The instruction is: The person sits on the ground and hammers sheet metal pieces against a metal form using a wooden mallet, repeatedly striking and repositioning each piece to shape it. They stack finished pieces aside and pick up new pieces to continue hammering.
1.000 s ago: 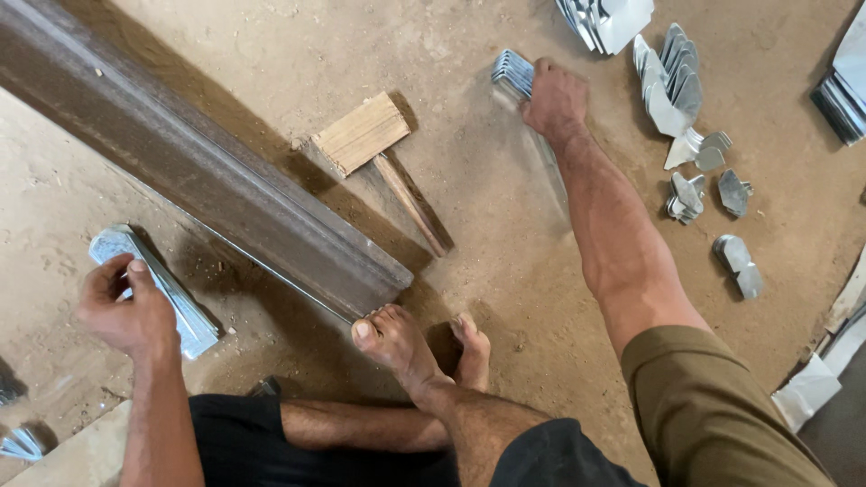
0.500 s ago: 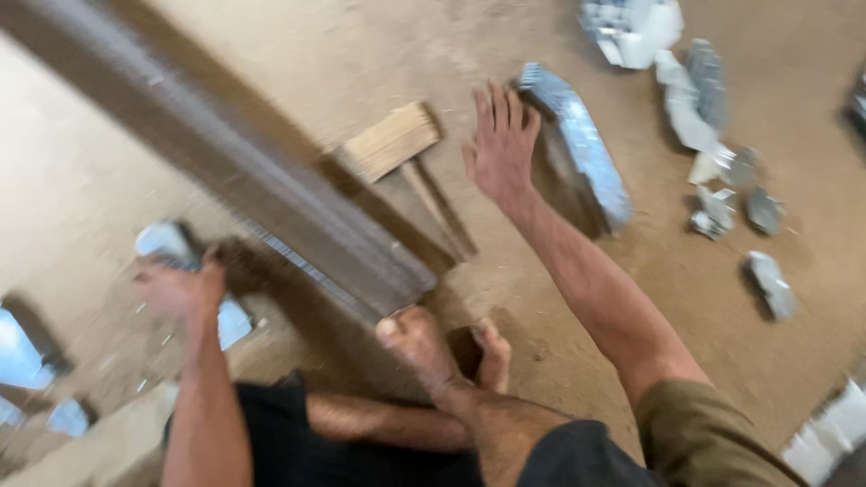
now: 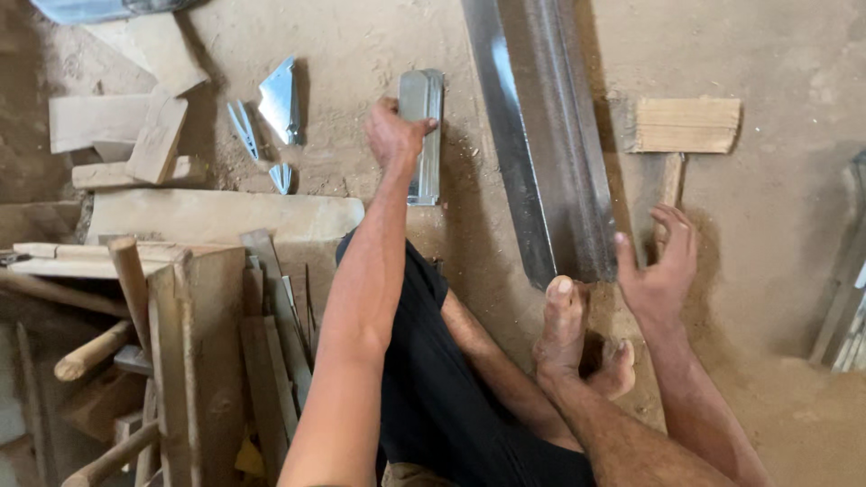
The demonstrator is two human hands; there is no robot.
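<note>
since the earlier frame both hands have swung over: left hand (image 3: 394, 133) clamps a folded metal strip (image 3: 422, 133) lying lengthwise away from it, while right hand (image 3: 660, 271), fingers spread, hovers beside the wooden mallet (image 3: 683, 135) and long steel channel (image 3: 546, 135)

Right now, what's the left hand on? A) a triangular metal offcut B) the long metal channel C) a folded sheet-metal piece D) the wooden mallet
C: the left hand grips a folded sheet-metal piece lying on the dirt floor, while the right hand hovers open by the wooden mallet, holding nothing.
</note>
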